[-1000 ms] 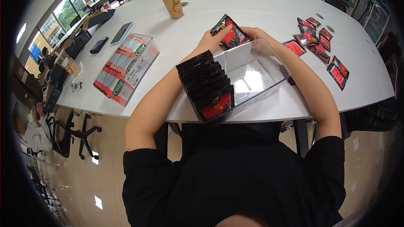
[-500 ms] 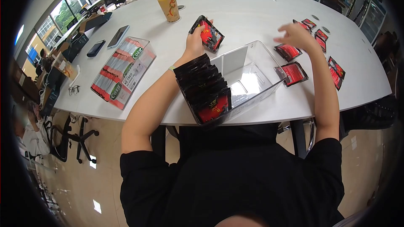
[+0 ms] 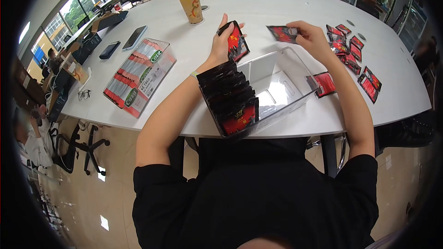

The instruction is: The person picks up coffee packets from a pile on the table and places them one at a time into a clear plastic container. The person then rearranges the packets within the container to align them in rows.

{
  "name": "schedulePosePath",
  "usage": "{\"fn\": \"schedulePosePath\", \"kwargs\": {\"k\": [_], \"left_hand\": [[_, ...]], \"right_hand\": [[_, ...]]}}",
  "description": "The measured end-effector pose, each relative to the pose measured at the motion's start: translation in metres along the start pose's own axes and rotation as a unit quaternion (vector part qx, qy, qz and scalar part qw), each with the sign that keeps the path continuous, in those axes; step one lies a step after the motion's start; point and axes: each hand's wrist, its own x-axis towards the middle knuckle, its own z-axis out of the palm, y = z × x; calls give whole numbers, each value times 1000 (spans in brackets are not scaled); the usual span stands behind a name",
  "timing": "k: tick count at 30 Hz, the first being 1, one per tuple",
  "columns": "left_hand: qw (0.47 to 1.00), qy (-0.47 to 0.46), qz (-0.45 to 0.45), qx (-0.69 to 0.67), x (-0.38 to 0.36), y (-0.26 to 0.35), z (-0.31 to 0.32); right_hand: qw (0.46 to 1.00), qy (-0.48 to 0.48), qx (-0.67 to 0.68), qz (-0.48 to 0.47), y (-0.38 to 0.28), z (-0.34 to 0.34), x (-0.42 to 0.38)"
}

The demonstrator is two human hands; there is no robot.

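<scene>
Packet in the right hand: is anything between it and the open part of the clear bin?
Nothing visible. The right hand holds the packet above the bin's far rim, and the bin is bare behind the filed row. The left hand holds its packets off to the side.

Place: an open-plan office.
Surface: I sit at a big white meeting surface point(image 3: 277, 4).
Windows: a glazed wall runs at ten o'clock.
Seating: a wheeled office chair point(image 3: 85, 145) at eight o'clock.
People: someone point(image 3: 30, 138) seated at nine o'clock.
</scene>
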Motion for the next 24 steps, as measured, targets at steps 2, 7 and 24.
{"fn": "schedulePosePath", "kwargs": {"k": [2, 7, 24], "left_hand": [[1000, -9, -11, 0, -1, -1, 4], [1000, -24, -11, 14, -2, -6, 7], [1000, -28, 11, 9, -5, -3, -1]], "right_hand": [[989, 28, 145, 19, -5, 6, 3], [868, 41, 479, 125, -17, 36, 12], [959, 240, 86, -122, -110, -26, -28]]}}
